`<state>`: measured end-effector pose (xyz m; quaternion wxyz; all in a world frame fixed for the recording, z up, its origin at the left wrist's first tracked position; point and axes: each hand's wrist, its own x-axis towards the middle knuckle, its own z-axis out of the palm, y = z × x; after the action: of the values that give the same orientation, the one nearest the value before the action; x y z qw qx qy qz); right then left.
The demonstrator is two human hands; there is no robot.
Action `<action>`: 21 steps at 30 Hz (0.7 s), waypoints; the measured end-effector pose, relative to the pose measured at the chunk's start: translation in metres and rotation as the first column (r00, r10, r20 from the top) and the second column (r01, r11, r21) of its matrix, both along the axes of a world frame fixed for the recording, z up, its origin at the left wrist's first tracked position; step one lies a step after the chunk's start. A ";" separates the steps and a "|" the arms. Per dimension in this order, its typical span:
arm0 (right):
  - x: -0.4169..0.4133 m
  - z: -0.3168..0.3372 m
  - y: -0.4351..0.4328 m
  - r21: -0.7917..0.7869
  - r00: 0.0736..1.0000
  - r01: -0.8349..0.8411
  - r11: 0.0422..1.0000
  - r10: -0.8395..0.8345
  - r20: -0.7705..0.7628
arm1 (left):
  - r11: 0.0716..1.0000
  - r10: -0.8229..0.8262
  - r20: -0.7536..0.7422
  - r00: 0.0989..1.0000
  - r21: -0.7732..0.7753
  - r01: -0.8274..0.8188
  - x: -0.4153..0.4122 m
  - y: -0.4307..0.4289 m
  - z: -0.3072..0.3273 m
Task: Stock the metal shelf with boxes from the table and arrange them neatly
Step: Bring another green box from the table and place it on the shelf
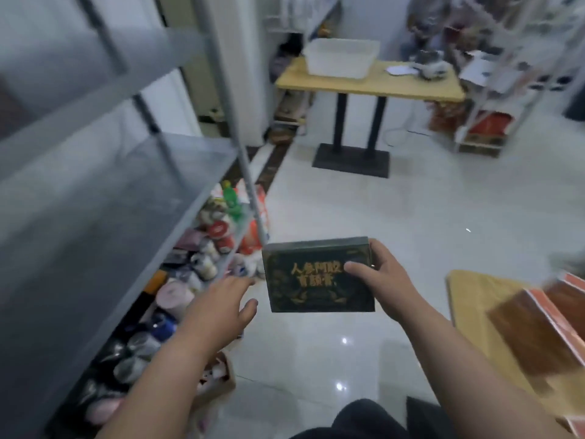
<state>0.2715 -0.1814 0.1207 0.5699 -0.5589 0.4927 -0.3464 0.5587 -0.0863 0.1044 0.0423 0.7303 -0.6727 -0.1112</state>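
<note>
My right hand (381, 280) grips a dark green box (311, 277) with gold lettering by its right edge, thumb on the front face, held in the air over the floor. My left hand (221, 307) is stretched out just left of the box, fingers relaxed and apart from it. The grey metal shelf (120, 198) fills the left side, its middle boards bare. At the right edge a wooden table (468, 299) carries brown and orange boxes (544, 324).
The shelf's lowest level holds several jars, cans and packets (209, 245). A second wooden table (370, 85) with a white plastic tub (342, 57) stands at the back. Another rack with goods (493, 99) is at the far right. Glossy white floor lies between.
</note>
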 end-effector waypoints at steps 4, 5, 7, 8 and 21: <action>0.084 0.037 -0.051 -0.048 0.979 -0.162 0.986 0.167 0.121 | 0.973 0.196 0.060 0.979 -0.135 -0.186 0.053 0.015 0.042; 0.106 0.049 -0.063 -0.070 0.965 -0.205 0.976 0.214 0.154 | 0.953 0.256 0.067 0.964 -0.185 -0.240 0.064 0.018 0.054; 0.148 0.075 -0.084 -0.106 0.926 -0.293 0.950 0.310 0.216 | 0.905 0.380 0.076 0.922 -0.238 -0.353 0.081 0.023 0.079; 0.169 0.087 -0.094 -0.121 0.902 -0.334 0.935 0.354 0.246 | 0.881 0.425 0.076 0.902 -0.261 -0.394 0.089 0.024 0.091; 0.380 0.206 -0.108 -0.276 0.502 -0.715 0.642 0.747 0.437 | 0.461 0.847 0.045 0.529 -0.558 -0.690 0.125 0.085 0.213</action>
<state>0.6511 -0.2898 0.3266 0.7544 -0.6166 0.0287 -0.2233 0.6841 -0.0015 0.3170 0.1573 0.9285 -0.2644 0.2081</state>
